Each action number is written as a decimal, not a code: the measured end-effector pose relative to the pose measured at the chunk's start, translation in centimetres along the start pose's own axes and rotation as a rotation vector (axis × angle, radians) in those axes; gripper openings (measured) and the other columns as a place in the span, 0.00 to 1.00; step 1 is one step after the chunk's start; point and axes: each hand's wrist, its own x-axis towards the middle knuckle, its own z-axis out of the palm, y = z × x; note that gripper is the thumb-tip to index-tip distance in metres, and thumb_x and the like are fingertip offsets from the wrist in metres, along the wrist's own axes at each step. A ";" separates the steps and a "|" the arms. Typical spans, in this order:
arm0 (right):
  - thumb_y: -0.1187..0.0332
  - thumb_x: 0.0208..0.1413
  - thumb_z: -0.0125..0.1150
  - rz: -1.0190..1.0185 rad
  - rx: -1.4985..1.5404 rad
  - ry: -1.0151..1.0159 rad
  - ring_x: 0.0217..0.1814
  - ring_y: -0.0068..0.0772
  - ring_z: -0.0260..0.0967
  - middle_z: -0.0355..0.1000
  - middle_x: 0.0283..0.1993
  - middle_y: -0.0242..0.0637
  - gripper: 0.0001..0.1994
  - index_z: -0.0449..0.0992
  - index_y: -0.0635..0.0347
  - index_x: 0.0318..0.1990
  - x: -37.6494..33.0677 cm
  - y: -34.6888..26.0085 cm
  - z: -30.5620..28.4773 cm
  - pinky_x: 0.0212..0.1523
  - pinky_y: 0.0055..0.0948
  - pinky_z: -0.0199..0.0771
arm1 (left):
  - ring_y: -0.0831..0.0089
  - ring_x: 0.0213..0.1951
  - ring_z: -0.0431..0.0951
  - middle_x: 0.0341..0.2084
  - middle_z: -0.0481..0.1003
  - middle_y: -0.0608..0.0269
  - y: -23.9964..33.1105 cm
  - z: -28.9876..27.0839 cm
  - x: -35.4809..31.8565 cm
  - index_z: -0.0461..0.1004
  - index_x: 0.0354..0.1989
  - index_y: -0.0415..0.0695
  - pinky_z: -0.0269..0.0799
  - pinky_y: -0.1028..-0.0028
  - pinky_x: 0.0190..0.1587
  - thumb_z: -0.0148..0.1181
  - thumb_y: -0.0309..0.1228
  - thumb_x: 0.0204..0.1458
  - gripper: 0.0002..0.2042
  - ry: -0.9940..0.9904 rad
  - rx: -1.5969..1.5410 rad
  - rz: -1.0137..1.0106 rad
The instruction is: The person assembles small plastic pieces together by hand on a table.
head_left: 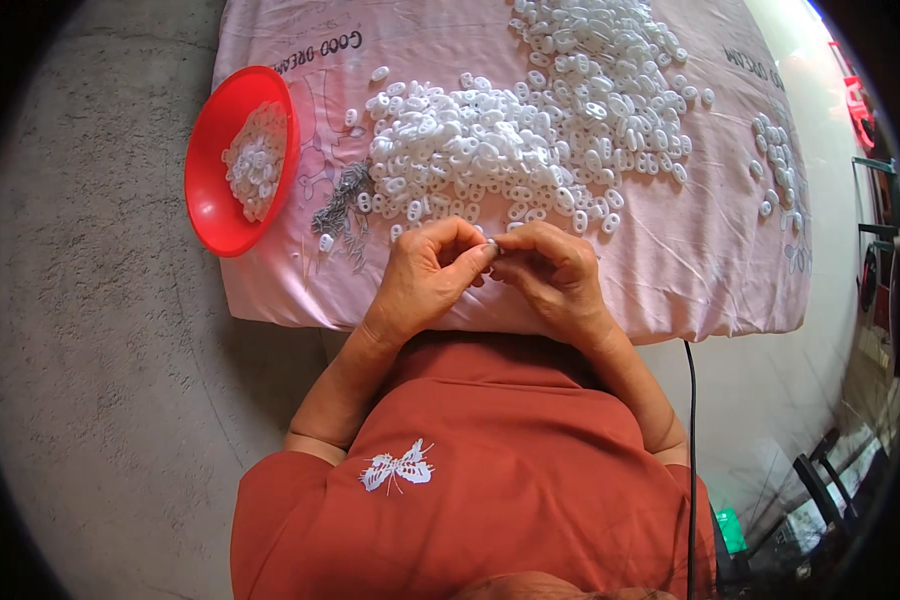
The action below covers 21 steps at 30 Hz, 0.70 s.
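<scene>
Near the front edge of the pink cloth, my left hand [422, 275] and my right hand [558, 278] meet fingertip to fingertip. Both are closed in a pinch around a small white plastic piece [491, 242], mostly hidden by the fingers. Whether a second small part sits between them I cannot tell. Just beyond the hands spreads a heap of white oval plastic pieces [465, 140] with two holes each. Left of that heap lies a tangle of thin grey parts [344, 205], too small to name exactly.
A red bowl [208, 190] with whitish pieces stands at the table's left edge. Another heap of white ovals [600, 75] reaches toward the far side, and a small group [778, 165] lies at right. A black cable [692, 440] hangs beside my right arm.
</scene>
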 end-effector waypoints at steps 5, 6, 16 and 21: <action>0.83 0.51 0.59 0.096 0.069 0.021 0.30 0.23 0.75 0.74 0.32 0.36 0.06 0.76 0.67 0.37 0.0 -0.5 0.1 0.30 0.21 0.75 | 0.85 0.27 0.72 0.24 0.74 0.69 -0.8 0.3 -0.2 0.73 0.35 0.38 0.70 0.83 0.31 0.58 0.27 0.57 0.05 0.011 0.039 0.072; 0.83 0.51 0.59 0.121 0.087 0.037 0.28 0.24 0.74 0.74 0.30 0.36 0.06 0.76 0.66 0.37 0.0 -0.6 0.2 0.28 0.21 0.74 | 0.85 0.28 0.72 0.25 0.74 0.70 -0.7 0.2 -0.4 0.74 0.35 0.37 0.70 0.83 0.32 0.57 0.25 0.57 0.04 0.026 0.097 0.053; 0.80 0.58 0.55 0.245 0.219 0.017 0.31 0.22 0.76 0.76 0.32 0.35 0.06 0.75 0.66 0.41 -0.2 -0.8 0.1 0.30 0.18 0.75 | 0.79 0.26 0.73 0.26 0.74 0.63 -1.4 -7.8 -2.0 0.75 0.32 0.37 0.69 0.79 0.30 0.58 0.20 0.50 0.03 0.497 0.565 0.284; 0.81 0.57 0.55 0.202 0.167 0.030 0.32 0.22 0.76 0.74 0.33 0.34 0.07 0.76 0.67 0.42 -0.2 -0.7 0.2 0.31 0.17 0.75 | 0.82 0.24 0.70 0.26 0.73 0.66 -1.5 -9.0 -3.0 0.76 0.32 0.38 0.67 0.80 0.28 0.60 0.20 0.47 0.04 0.493 0.778 0.226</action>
